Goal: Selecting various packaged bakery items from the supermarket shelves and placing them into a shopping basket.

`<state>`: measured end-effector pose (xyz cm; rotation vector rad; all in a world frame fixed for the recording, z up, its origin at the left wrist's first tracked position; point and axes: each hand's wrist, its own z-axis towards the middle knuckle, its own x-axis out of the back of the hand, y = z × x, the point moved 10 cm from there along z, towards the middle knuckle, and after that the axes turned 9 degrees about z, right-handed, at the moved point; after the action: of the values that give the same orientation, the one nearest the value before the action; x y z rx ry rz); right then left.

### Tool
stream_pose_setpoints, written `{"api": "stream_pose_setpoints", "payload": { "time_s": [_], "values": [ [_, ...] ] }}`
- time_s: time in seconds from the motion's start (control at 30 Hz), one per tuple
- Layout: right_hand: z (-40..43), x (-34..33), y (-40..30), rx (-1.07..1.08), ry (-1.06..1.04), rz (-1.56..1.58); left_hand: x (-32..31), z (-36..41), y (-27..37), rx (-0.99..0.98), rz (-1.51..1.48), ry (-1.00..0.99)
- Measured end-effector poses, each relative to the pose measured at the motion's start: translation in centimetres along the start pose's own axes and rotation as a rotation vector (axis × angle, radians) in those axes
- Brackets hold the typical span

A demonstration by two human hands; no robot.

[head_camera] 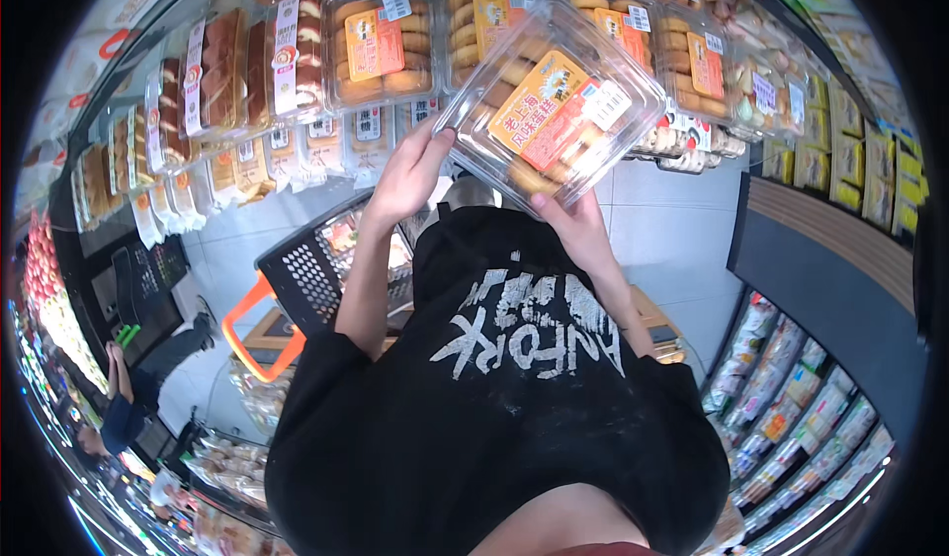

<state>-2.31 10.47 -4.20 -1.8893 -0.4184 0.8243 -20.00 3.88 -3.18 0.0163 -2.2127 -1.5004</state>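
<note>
Between my two hands is a clear plastic clamshell box of small round cakes (519, 174), tilted, with an orange and yellow label and a white barcode sticker on its lid. My left hand (410, 170) grips its left corner, thumb on top. At the near corner my right hand (574, 226) holds on, thumb over the rim and the other fingers hidden beneath. Just past the box, similar boxes of cakes (352, 18) stand in a row on the display shelf. To their left are packs of chocolate cake rolls (222, 74).
A black shopping basket with an orange handle (296, 274) is at my left, with packaged goods inside. Bagged bread (367, 144) lines a lower shelf. Yellow packages (845, 144) and a refrigerated rack (801, 408) are on the right. Another person (141, 400) stands farther off left.
</note>
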Motion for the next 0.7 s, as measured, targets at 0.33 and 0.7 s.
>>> {"api": "stream_pose_setpoints", "payload": {
  "time_s": [0.33,0.7],
  "values": [
    [-1.6,1.5,-0.8,0.041,-0.031,-0.091,-2.3,-1.9,0.9,-0.162,-0.026,0.031],
    [-8.0,5.5,-0.6,-0.009,-0.278,-0.357,-10.8,-9.1,-3.5,-0.003,-0.147,0.27]
  ]
}}
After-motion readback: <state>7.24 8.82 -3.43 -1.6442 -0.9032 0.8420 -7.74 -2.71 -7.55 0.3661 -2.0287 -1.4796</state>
